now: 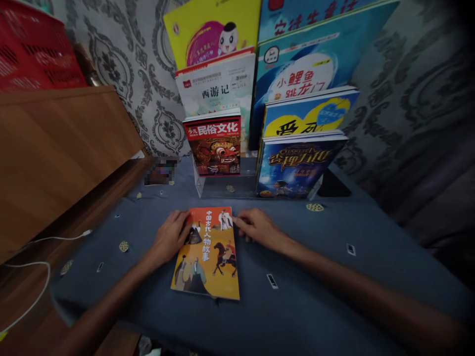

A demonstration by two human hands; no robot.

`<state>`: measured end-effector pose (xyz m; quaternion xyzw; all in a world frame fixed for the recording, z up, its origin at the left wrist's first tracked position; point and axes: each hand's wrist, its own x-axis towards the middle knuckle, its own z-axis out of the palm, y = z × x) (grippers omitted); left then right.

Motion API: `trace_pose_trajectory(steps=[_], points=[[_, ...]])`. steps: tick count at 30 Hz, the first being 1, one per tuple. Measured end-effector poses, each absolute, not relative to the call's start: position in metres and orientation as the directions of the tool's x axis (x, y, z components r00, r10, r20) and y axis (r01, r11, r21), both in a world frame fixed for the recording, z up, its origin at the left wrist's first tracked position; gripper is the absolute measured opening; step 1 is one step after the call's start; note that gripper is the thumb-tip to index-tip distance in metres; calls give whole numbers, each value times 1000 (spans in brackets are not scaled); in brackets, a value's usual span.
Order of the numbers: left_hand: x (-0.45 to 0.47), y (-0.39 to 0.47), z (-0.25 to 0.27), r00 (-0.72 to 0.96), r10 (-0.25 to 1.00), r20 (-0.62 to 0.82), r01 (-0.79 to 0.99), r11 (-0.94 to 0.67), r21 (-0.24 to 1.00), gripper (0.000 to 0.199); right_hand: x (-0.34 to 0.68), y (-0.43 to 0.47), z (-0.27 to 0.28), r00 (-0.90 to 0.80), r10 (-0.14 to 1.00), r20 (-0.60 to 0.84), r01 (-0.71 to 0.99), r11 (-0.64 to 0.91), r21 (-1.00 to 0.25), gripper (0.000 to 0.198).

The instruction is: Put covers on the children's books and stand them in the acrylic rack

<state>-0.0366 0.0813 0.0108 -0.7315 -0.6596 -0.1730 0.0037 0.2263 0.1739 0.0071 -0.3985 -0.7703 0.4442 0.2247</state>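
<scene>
An orange-and-yellow paperback book with white Chinese lettering and painted figures lies cover up on the blue-grey cloth in front of me. My left hand is closed on its upper left edge, fingers over the border of the cover. At the upper right edge, my right hand has its fingers curled and pinches the border. The undersides of both hands are hidden. Just beyond the book stands a clear acrylic book rack. At its front left is a red book with a mask picture, at its front right a dark blue book.
Behind these, several taller books rise in tiers, among them a pale green book, a yellow book and a teal book. Left are a wooden cabinet, a red basket and a white cable. Patterned cloth covers the table.
</scene>
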Motion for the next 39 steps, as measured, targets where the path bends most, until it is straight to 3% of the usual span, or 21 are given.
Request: trace_pose_trajectory(steps=[4,7,12,19,30,34,39], points=[[-28,81,-4,107,949,297,983,-146,112,36,229,184,-1,-503,808,308,368,523,-769,22],[-29,83,-4,140,940,310,984,-168,64,36,224,194,-15,-441,807,391,304,545,-782,22],[-20,90,4,172,937,303,979,-197,53,36,222,202,-36,-426,831,358,169,461,-871,26],[9,103,2,235,926,296,966,-255,31,37,222,202,-46,-466,771,433,208,571,-794,31],[-12,105,0,309,918,249,951,-304,-61,43,219,196,-25,-563,760,326,87,447,-890,42],[-21,107,4,323,917,234,946,-308,-97,43,216,196,-21,-604,750,270,130,426,-895,48],[-4,112,9,279,920,276,955,-297,23,38,217,200,-25,-583,766,269,123,410,-904,50]])
